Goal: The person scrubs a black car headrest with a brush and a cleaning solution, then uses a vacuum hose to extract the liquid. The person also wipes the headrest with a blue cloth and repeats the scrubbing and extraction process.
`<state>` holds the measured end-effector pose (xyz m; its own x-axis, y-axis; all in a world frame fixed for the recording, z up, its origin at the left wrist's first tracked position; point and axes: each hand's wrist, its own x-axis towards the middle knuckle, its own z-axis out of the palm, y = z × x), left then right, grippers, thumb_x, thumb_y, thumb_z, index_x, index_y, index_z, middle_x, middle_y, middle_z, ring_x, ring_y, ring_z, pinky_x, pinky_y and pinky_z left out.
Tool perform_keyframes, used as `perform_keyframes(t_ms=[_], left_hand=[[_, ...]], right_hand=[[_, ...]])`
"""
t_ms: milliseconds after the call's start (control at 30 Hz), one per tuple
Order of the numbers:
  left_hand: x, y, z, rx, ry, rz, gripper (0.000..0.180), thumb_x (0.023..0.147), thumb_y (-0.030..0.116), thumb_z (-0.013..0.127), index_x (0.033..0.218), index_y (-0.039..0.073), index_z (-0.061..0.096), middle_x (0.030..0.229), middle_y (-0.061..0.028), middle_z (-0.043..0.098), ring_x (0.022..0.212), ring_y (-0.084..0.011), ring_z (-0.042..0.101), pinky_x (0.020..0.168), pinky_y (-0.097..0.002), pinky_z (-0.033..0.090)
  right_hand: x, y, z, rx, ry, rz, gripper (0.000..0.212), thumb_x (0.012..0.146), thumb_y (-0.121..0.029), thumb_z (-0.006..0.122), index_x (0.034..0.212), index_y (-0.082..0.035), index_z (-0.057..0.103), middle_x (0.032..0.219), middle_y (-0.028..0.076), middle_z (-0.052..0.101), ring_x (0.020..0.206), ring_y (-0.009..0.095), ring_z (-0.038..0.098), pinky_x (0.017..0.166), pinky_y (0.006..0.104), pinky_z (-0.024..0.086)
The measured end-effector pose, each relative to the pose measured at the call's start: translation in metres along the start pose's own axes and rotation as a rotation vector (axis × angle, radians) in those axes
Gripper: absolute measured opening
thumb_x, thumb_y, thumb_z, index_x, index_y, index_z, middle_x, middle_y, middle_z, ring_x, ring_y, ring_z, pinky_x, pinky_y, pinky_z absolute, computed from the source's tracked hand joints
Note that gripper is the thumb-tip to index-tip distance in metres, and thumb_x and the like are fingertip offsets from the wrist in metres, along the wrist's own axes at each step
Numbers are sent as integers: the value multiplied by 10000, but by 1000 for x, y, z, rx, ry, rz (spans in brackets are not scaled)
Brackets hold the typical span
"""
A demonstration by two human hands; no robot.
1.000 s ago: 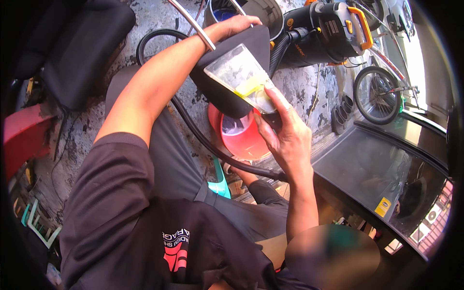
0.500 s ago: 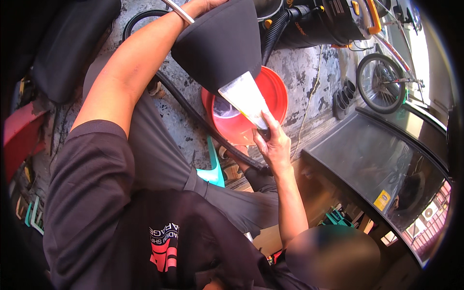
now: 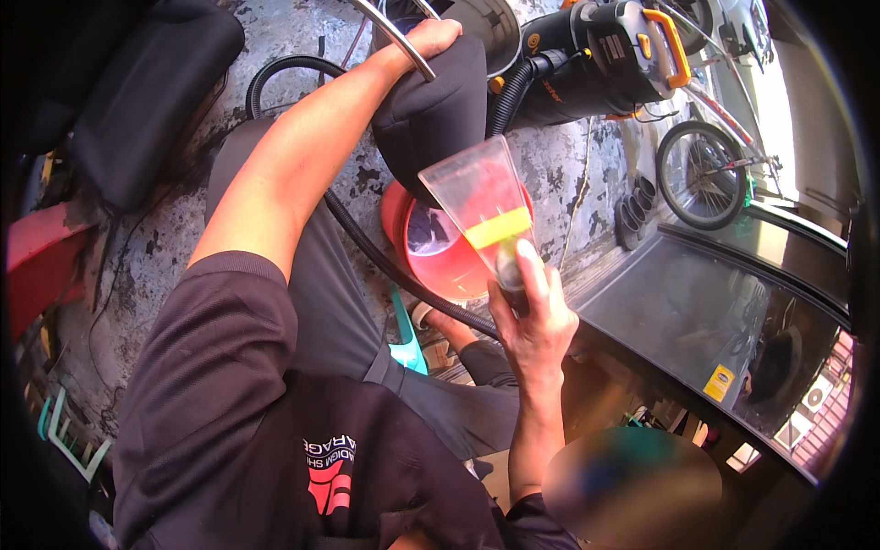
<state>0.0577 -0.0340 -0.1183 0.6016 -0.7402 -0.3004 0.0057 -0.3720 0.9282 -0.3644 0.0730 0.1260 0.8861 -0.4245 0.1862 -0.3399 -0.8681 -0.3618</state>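
My left hand [image 3: 433,38] grips a black fabric headrest [image 3: 431,110] by its upper edge, next to its bare metal posts [image 3: 394,37]. The headrest is tilted over a red bucket [image 3: 396,225], which has foamy-looking liquid in it. My right hand [image 3: 533,321] is closed round the narrow end of a clear, flared vacuum nozzle [image 3: 472,188] with a yellow band. Its wide mouth points up and lies beside the headrest's lower side; whether they touch I cannot tell. A ribbed black hose [image 3: 385,257] runs toward my right hand.
An upright black vacuum machine [image 3: 587,64] with an orange handle stands beyond the bucket. Black seat parts [image 3: 156,110] lie at left. A turquoise stool [image 3: 405,339] is near my legs. To the right are a dark glass panel [image 3: 678,284] and a bicycle [image 3: 701,174].
The nozzle has swung away from the headrest's surface and turned its clear face into view. The headrest has tipped over, bringing its posts and my left hand into view.
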Motion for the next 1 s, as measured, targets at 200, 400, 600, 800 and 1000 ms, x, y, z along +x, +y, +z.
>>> perform_keyframes(t_ms=[200,400,600,800,1000], left_hand=[[-12,15,13,6,62,92,495,974,358,514,1109,-49,764,1132,-251,794,1070,-330,742,932,-420,554],[-5,3,6,4,12,64,515,988,369,486,1131,-42,761,1160,-261,789,1096,-348,743,949,-428,551],[1,-21,1,-8,-1,98,516,988,373,485,1140,-36,761,1169,-262,787,1103,-352,743,954,-434,550],[9,-30,6,-20,-31,106,517,988,377,485,1149,-30,760,1178,-263,785,1110,-355,743,959,-441,549],[17,-32,7,12,-26,88,518,988,380,484,1159,-23,760,1187,-264,783,1117,-359,743,964,-447,548]], right_hand=[[51,-6,31,-119,-17,-7,742,889,-105,890,1552,-176,567,1168,183,748,858,363,775,693,433,633],[37,36,76,-72,110,-110,823,858,-208,912,1590,-262,540,933,77,640,651,292,690,547,419,589],[11,46,92,-40,36,-67,842,843,-189,912,1593,-253,534,970,85,646,700,309,711,582,426,603],[-62,92,111,7,-12,84,884,856,-202,899,1630,-260,475,1080,122,683,778,368,738,622,459,615],[-96,104,103,-65,-65,184,840,887,-234,884,1626,-270,486,1065,134,678,753,369,734,601,460,610]])
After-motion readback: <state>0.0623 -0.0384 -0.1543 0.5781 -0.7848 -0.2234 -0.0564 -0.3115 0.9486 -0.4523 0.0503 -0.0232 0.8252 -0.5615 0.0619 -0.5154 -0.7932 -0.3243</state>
